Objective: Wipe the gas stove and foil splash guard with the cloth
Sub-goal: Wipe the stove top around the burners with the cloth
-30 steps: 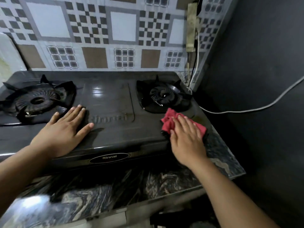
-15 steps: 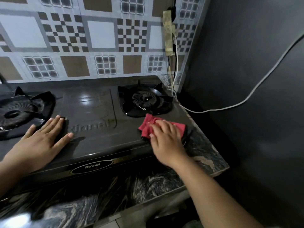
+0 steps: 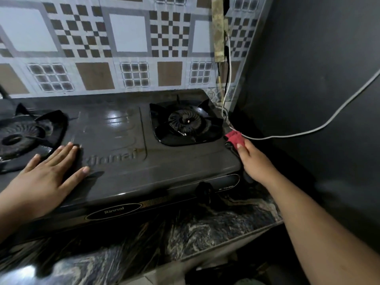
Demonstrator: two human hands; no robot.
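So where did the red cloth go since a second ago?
The right hand slid the red cloth off the front right of the stove top and back along its right edge, beside the right burner. It kept hold of the cloth. The left hand stayed flat on the stove.

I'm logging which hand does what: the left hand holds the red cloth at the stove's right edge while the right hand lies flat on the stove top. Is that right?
Not quite: the hands are swapped. In the head view the right hand holds the red cloth at the right edge of the stove, while the left hand lies flat on the stove top.
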